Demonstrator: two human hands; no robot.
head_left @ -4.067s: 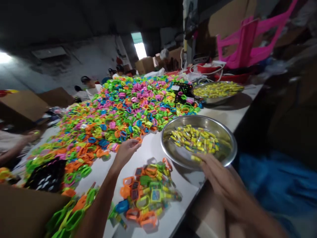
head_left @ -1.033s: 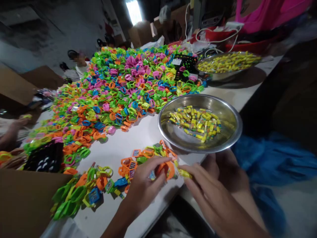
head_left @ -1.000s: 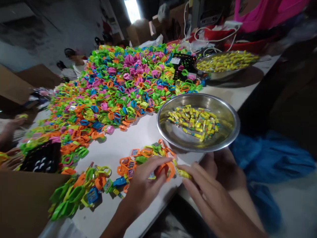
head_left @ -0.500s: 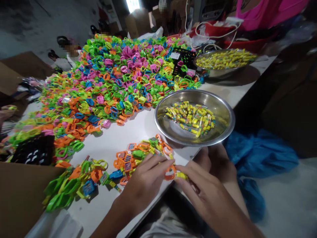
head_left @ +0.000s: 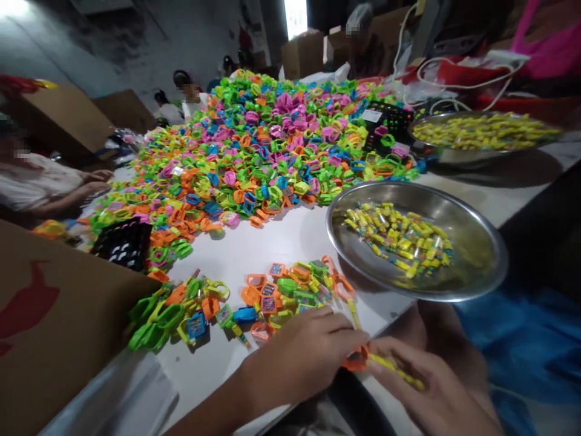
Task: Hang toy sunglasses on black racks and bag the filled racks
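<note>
My left hand [head_left: 313,342] is closed, with thumb and fingers pinching an orange plastic toy watch [head_left: 356,358] at the table's front edge. Close beside it, my right hand [head_left: 422,381] grips a slim yellow candy packet [head_left: 396,369], whose near end meets the watch's band. Whether the packet passes through the band cannot be made out. Just beyond my left hand lies a small heap of orange, green and yellow toy watches [head_left: 269,303] mixed with yellow packets. A steel bowl [head_left: 481,266] holding more yellow packets [head_left: 408,239] stands to the right.
A large mound of colourful toy watches [head_left: 254,157] covers the table's far side. Black plastic baskets [head_left: 122,242] lie at its edges. A second steel bowl [head_left: 481,158] is at back right. A cardboard box [head_left: 59,315] stands left, with a co-worker [head_left: 40,181] beyond.
The view has turned left, so things appear farther right and lower. The yellow packet now shows more of its length in my right hand, beside the orange watch.
</note>
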